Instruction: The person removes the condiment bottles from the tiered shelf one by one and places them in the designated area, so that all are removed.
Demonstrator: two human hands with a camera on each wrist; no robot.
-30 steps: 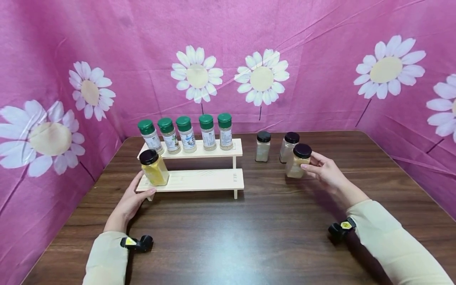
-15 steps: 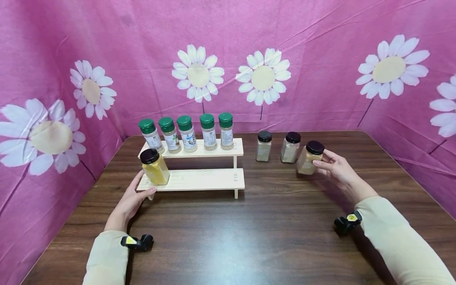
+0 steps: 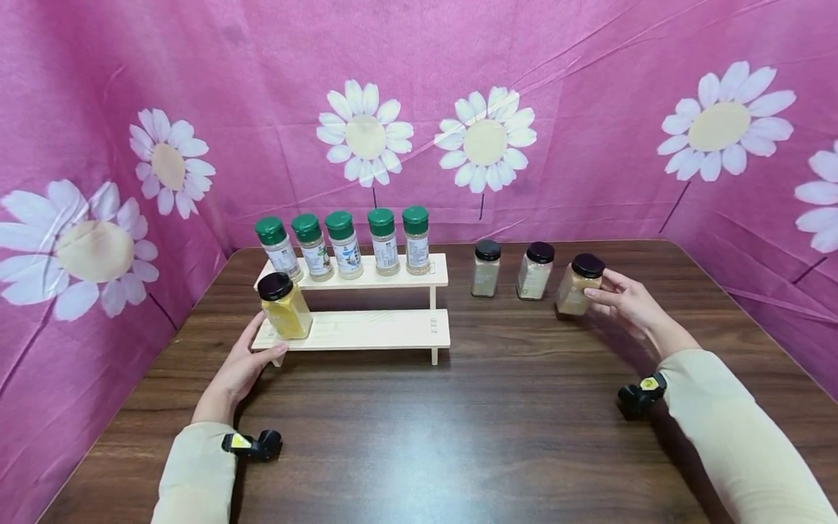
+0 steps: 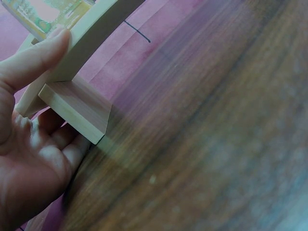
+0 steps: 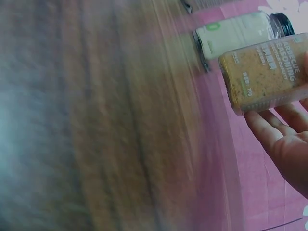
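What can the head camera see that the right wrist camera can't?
Only the head view shows the wooden two-step rack, five green-capped bottles on its top step, the yellow jar on the lower step, and the left hand at the rack's corner. Only the right wrist view shows the printed label on the seasoning jar. Both show the right hand holding that jar, a neighbouring jar and the table.

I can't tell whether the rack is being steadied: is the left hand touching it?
Touching. In the left wrist view the left hand has its thumb on the rack edge and its fingers against the rack's foot.
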